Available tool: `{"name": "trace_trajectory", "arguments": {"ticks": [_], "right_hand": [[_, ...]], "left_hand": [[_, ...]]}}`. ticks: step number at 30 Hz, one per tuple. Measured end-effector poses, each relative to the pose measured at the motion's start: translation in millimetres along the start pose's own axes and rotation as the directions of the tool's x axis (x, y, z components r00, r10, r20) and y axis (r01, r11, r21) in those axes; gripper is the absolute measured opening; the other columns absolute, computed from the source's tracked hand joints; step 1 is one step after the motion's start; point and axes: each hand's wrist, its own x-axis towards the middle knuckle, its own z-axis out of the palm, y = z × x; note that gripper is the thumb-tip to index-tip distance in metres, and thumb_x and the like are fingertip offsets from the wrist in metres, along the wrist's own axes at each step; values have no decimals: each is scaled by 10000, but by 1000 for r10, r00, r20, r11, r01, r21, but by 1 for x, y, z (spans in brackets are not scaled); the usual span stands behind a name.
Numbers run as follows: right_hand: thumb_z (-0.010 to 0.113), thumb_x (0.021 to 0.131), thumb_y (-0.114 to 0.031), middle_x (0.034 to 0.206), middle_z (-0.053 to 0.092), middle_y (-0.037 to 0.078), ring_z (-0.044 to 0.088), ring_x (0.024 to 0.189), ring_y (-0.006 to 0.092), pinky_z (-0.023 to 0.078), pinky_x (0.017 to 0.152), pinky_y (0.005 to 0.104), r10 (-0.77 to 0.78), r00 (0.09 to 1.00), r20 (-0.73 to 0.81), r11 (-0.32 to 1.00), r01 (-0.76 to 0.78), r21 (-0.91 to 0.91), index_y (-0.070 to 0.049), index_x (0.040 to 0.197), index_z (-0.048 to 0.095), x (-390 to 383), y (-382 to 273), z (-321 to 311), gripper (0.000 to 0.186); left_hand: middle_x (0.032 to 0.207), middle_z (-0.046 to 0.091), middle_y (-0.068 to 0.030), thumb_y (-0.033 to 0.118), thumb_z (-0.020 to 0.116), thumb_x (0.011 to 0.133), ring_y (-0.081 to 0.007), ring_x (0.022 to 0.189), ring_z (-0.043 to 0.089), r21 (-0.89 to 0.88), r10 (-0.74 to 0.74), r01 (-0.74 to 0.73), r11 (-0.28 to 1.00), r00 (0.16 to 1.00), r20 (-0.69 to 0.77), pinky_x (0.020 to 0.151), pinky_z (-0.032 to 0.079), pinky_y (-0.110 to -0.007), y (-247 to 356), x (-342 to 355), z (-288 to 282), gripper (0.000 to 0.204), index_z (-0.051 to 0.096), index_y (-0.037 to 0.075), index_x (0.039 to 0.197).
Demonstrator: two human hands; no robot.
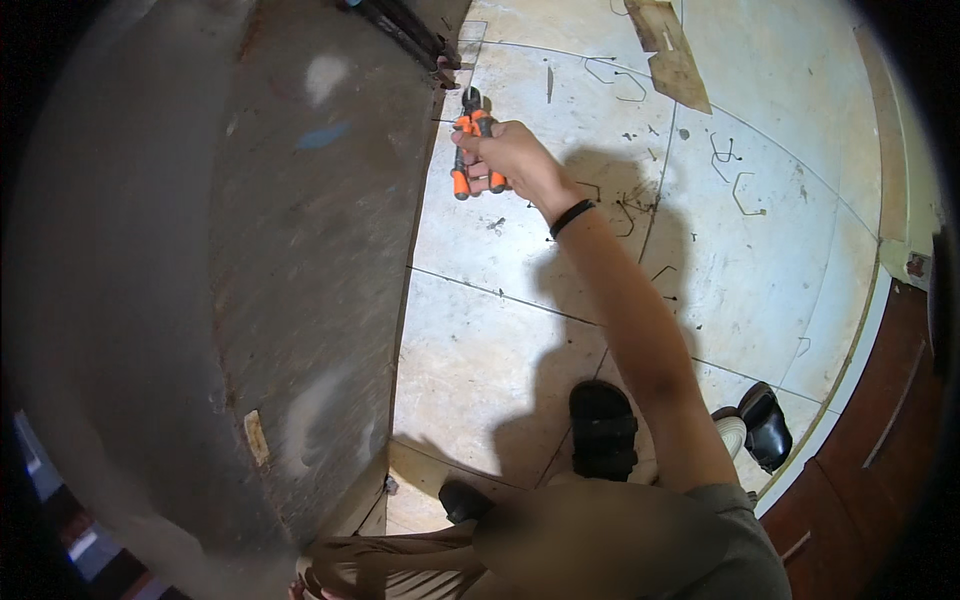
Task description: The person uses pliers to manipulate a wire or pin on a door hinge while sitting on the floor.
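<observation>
Orange-and-black pliers (463,124) at 12 o'clock, clamped in the right hand (518,160). Smooth, rounded grips; orange bands, dark ends. Handle ends stand apart. Dark stubby head points to 12; can't tell whether the jaws meet.

Pliers sit in view just beside dark metal posts (405,35) at 11 to 12 o'clock, straight and narrow with rough lower ends. Height above the floor unclear.

Floor (470,360): pale tiles, flat, scuffed, dark joint lines. Grey slab (310,230) fills 7 to 11 o'clock: dull, streaky, cement-like, whitish blotches, one blue smear. Small tan chip (256,437), oblong, on it at 8.

Bent wires (752,213) scattered from 1 to 3 o'clock: thin, hooked, some angular. Dark crumbs among them. Torn brown cardboard (678,75) at 1, long, ragged edges. Reddish-brown panel (860,450) at 4, glossy.

Footwear: black strapped sandal (603,430) at 4 to 5; shiny black shoe (766,428) at 4.

Pose: right arm comes up from 5 o'clock, elbow nearly straight, reaching to 12. Black wristband (572,218) on it. Fingers curl around the handles, back of hand toward 1 to 2.

Left hand (296,590): only a sliver of skin at 7 o'clock, bottom edge, by the brown trousers (400,565). Can't tell its grip.
</observation>
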Motion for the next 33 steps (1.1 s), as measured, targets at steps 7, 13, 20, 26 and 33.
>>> {"name": "trace_trajectory", "arguments": {"ticks": [7, 13, 20, 26, 33], "right_hand": [[746, 919, -246, 695, 636, 102, 601, 503, 177, 473, 467, 301, 32, 997, 65, 986, -21, -167, 38, 849, 649, 18, -18, 1, 308], [755, 903, -279, 656, 631, 90, 592, 499, 169, 473, 478, 316, 37, 993, 116, 935, 7, -356, 9, 792, 657, 45, -19, -7, 324], [734, 909, -286, 660, 626, 79, 577, 489, 163, 463, 475, 320, 2, 991, 134, 886, 60, -459, -11, 774, 640, 47, -29, -9, 320], [704, 924, -227, 779, 577, 58, 592, 559, 153, 497, 485, 293, 158, 948, 276, 987, -147, -62, -29, 932, 606, 54, -27, -16, 222], [658, 966, -171, 685, 549, 28, 557, 572, 142, 467, 474, 294, 282, 811, 513, 883, -428, 192, -91, 756, 466, 51, -39, 6, 295]], "left_hand": [[1266, 540, -213, 175, 586, 1038, -309, 1055, 619, 21, -5, 5, 1000, 1000, 9, 941, 529, -436, 2, 5, -7, 450, 415, -40, 1395], [1293, 524, -217, 220, 587, 1038, -312, 1096, 594, 22, -43, 43, 999, 999, 23, 967, 512, -443, 13, 10, -15, 484, 405, -42, 1403], [1323, 504, -223, 272, 589, 1039, -316, 1142, 563, 1, -110, 110, 994, 993, 31, 997, 492, -451, 46, 23, -39, 527, 393, -45, 1412], [1350, 487, -227, 317, 590, 1040, -320, 1182, 537, -47, -158, 160, 986, 987, 37, 1023, 475, -458, 54, 35, -25, 566, 383, -48, 1420], [1357, 481, -231, 326, 585, 1040, -324, 1196, 531, -167, -96, 100, 981, 995, 29, 1032, 469, -462, 56, 45, 2, 579, 372, -50, 1426]]}}
